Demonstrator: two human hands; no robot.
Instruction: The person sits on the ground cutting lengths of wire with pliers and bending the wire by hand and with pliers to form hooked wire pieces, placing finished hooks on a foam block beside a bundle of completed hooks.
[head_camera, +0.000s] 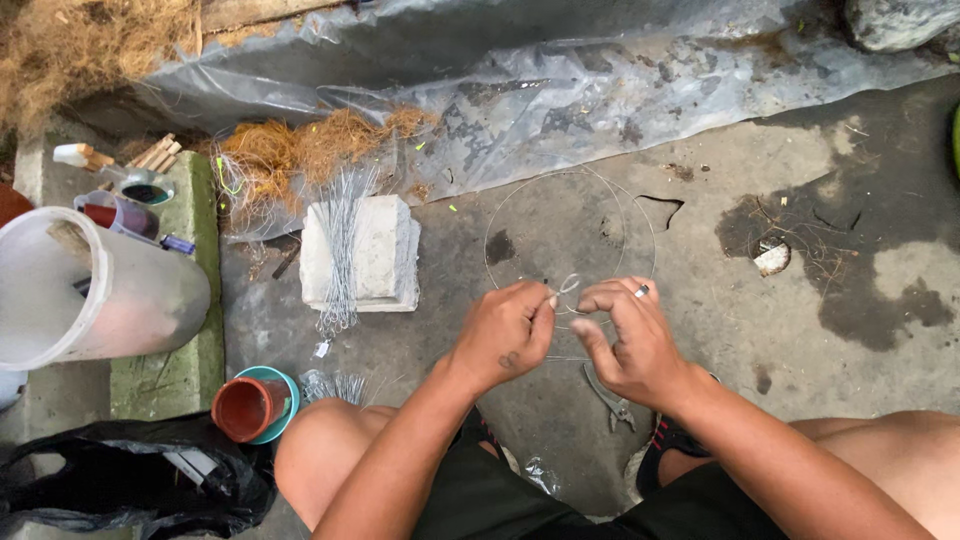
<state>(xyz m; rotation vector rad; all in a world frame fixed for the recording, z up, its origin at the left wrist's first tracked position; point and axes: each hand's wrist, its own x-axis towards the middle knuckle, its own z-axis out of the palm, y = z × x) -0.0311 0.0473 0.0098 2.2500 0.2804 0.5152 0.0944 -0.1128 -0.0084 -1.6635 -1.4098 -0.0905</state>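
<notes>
Pinching a small twisted loop of thin wire (568, 288), the left hand (505, 335) and right hand (628, 340) meet above the concrete floor (760, 330), fingers curled nearly closed on it. One pair of pliers (610, 398) lies under the right wrist. The twist joins one large wire hoop (570, 235) resting on the floor just beyond. Farther left, one bundle of cut wires (340, 250) drapes over one pale block (365, 252); one terracotta pot (245, 408) sits near the knee.
</notes>
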